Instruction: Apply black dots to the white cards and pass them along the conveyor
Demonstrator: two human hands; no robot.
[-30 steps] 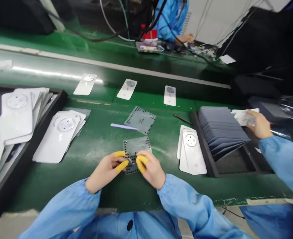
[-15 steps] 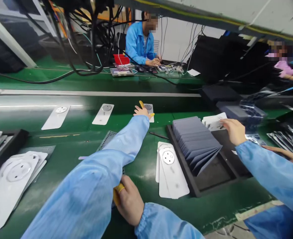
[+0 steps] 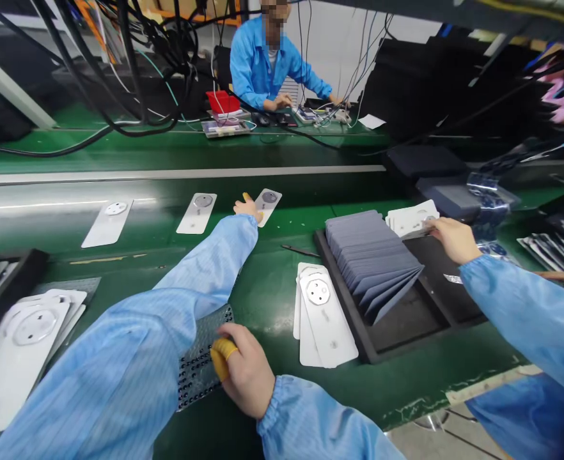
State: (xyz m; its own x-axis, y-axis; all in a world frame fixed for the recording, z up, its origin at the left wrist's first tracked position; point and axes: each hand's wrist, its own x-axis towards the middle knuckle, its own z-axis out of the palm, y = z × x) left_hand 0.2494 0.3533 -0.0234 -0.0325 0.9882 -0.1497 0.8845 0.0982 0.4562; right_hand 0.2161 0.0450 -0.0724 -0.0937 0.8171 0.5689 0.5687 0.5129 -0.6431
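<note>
White plastic card with a grey disc lies far out on the green worktop, the left hand touching its near edge, grip unclear. Right hand curls shut on the dotted grey sheet. Overstretched fingertips could push the card away.

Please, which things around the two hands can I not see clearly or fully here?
1. Head view: whether the left hand grips the white card or only touches it; the hand is far, small and covers part of the card.
2. Head view: most of the dotted sheet, covered by the left sleeve and the right hand.
3. Head view: the stack of white plates at left, cut by the picture's edge.
</note>
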